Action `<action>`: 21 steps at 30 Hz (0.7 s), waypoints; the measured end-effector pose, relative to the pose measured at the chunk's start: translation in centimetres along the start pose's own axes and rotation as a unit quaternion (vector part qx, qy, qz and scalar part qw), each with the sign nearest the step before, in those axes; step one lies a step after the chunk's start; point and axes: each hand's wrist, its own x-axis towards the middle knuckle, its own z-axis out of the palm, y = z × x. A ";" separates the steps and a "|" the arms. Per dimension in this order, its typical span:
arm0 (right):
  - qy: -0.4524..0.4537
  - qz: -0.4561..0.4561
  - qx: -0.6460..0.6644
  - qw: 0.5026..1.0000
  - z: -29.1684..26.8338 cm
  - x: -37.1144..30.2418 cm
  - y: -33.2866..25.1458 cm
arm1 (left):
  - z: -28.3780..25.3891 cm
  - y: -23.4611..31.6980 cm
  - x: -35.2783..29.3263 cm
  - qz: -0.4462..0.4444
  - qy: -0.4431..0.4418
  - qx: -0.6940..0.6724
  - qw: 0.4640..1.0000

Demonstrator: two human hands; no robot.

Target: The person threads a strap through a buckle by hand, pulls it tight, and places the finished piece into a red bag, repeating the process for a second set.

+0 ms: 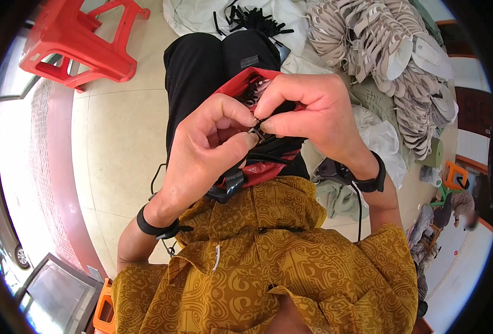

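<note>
One small dark piece [258,130] is pinched between the fingertips of the left hand [201,140] and the right hand [320,108], over a red bag [258,173] in the lap.
Thumb and forefinger of each hand are clamped on the piece, whose shape is partly hidden. Dark strips [275,148] are bunched in the bag. Beyond the knees, black strips [257,20] are spread on a white sheet [188,15]; beige shoe parts [388,47] are stacked to the right.
</note>
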 end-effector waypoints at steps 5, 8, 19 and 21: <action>-0.005 -0.031 -0.006 1.000 -0.1 0.1 0.0 | 0.0 0.0 -0.1 0.002 0.003 0.022 1.000; -0.032 0.036 0.038 0.998 -0.5 0.5 -0.4 | -0.2 0.2 0.2 0.001 -0.017 -0.015 1.000; -0.050 0.080 0.083 0.992 -0.5 1.1 -1.4 | -0.6 -0.3 -0.1 0.063 -0.028 0.001 0.998; -0.046 0.080 0.074 0.993 -0.4 1.2 -1.5 | -0.7 -0.3 -0.1 0.071 -0.026 0.012 0.997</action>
